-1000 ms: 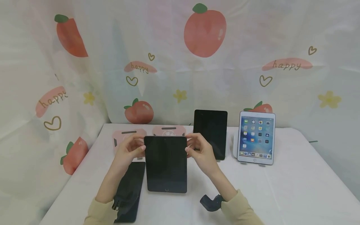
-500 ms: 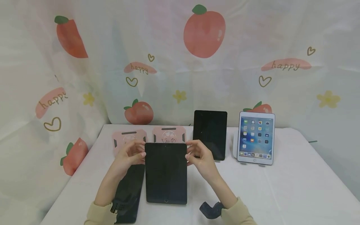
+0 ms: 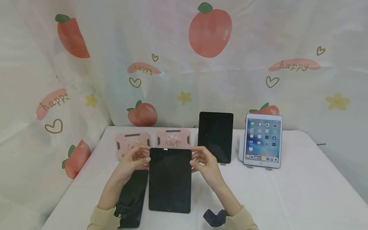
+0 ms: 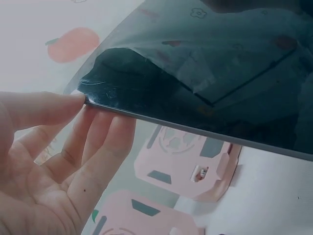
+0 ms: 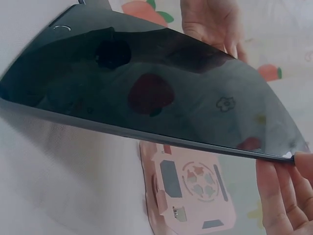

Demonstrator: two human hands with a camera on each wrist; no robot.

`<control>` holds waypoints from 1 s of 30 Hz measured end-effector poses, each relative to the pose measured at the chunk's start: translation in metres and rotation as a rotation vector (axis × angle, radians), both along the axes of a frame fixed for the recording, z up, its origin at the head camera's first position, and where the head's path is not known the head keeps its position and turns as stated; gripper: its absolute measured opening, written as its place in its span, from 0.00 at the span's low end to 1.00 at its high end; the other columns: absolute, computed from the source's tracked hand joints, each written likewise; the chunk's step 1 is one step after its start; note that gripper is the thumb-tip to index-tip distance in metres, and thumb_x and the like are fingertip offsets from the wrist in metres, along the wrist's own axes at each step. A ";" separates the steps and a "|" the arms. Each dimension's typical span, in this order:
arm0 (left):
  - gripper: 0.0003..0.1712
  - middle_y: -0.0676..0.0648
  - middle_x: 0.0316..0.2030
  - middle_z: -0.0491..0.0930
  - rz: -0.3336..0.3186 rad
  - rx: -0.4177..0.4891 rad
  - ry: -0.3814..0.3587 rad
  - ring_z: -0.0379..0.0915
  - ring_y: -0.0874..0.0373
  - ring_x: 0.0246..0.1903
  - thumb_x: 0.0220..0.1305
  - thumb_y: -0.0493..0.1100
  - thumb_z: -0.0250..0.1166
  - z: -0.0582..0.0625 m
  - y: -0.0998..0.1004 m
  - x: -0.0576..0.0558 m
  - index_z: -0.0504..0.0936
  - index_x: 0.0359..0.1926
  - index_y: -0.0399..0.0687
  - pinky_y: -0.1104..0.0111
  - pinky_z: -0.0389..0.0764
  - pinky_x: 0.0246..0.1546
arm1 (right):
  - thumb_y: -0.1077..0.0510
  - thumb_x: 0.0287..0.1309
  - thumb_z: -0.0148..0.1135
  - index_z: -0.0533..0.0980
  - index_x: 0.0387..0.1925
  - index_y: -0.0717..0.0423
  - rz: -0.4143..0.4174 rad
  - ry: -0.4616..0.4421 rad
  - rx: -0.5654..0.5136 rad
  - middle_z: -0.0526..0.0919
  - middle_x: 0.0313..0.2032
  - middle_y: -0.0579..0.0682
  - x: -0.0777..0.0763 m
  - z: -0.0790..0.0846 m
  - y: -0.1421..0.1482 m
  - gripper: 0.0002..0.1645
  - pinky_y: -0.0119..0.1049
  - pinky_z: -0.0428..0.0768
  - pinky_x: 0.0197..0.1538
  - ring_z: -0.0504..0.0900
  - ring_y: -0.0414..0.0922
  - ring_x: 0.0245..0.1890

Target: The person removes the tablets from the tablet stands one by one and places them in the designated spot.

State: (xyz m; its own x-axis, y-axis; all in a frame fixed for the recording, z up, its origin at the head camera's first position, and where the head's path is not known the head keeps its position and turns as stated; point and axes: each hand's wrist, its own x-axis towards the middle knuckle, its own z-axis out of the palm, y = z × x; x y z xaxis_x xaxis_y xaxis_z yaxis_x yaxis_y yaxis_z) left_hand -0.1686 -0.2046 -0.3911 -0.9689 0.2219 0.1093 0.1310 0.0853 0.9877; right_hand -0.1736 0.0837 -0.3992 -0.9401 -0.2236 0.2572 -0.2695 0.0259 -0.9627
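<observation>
A tablet with a dark screen (image 3: 170, 182) and a round home button at its near end is held up in front of me. My left hand (image 3: 130, 164) pinches its upper left edge, thumb on the front and fingers behind. At the upper right edge my right hand (image 3: 207, 166) pinches it the same way. The right wrist view shows the tablet (image 5: 146, 88) tilted, its lower end close to the white cloth. Directly behind it stands a pink stand (image 3: 173, 138) with a cut-out round pattern; a second pink stand (image 3: 133, 140) is to its left.
Another black tablet (image 3: 133, 198) lies on the white tablecloth (image 3: 304, 191) under my left forearm. Back right, a dark tablet (image 3: 215, 137) leans upright, and beside it a white tablet (image 3: 263, 140) with a lit screen rests on a stand. A patterned curtain (image 3: 178, 80) hangs behind.
Both hands have lowered the tablet toward me, most of it in the first half second. More of the two pink stands now shows above its top edge. The other tablets have stayed put.
</observation>
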 end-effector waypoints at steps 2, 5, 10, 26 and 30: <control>0.16 0.56 0.32 0.75 0.004 -0.003 -0.010 0.79 0.62 0.30 0.63 0.33 0.62 -0.001 0.000 0.000 0.74 0.51 0.45 0.65 0.85 0.36 | 0.74 0.54 0.58 0.72 0.52 0.63 -0.003 -0.005 0.000 0.76 0.35 0.67 -0.001 -0.001 0.000 0.22 0.35 0.85 0.32 0.79 0.38 0.27; 0.20 0.55 0.31 0.74 0.014 -0.027 -0.027 0.79 0.61 0.30 0.63 0.33 0.62 -0.002 0.000 -0.001 0.70 0.55 0.35 0.65 0.84 0.36 | 0.74 0.54 0.58 0.72 0.52 0.63 -0.009 -0.022 0.001 0.75 0.35 0.66 -0.002 -0.003 -0.001 0.22 0.36 0.85 0.32 0.79 0.38 0.26; 0.22 0.54 0.32 0.74 0.039 -0.059 -0.069 0.78 0.60 0.31 0.62 0.34 0.62 -0.006 -0.002 -0.003 0.70 0.56 0.37 0.66 0.84 0.37 | 0.73 0.55 0.59 0.72 0.52 0.63 -0.012 -0.049 0.000 0.76 0.35 0.66 -0.004 -0.008 -0.004 0.21 0.40 0.86 0.33 0.80 0.38 0.26; 0.23 0.53 0.31 0.75 0.056 -0.035 -0.156 0.76 0.60 0.32 0.62 0.34 0.62 -0.017 0.004 -0.010 0.69 0.57 0.37 0.62 0.84 0.36 | 0.72 0.56 0.58 0.74 0.54 0.59 -0.057 -0.207 0.008 0.78 0.35 0.59 -0.007 -0.018 -0.003 0.23 0.40 0.86 0.35 0.80 0.39 0.27; 0.21 0.53 0.32 0.75 0.093 -0.051 -0.191 0.76 0.60 0.32 0.63 0.33 0.61 -0.019 0.005 -0.009 0.70 0.57 0.39 0.62 0.84 0.36 | 0.71 0.56 0.58 0.74 0.55 0.58 -0.072 -0.247 0.011 0.80 0.35 0.57 -0.007 -0.019 -0.006 0.23 0.44 0.86 0.38 0.81 0.40 0.29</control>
State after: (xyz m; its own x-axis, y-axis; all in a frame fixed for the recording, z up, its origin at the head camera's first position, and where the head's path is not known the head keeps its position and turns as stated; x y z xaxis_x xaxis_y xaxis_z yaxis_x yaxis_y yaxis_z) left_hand -0.1778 -0.1991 -0.4104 -0.9876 0.1306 -0.0868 -0.0685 0.1387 0.9880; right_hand -0.1808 0.0779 -0.4179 -0.9878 -0.1552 0.0154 -0.0230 0.0475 -0.9986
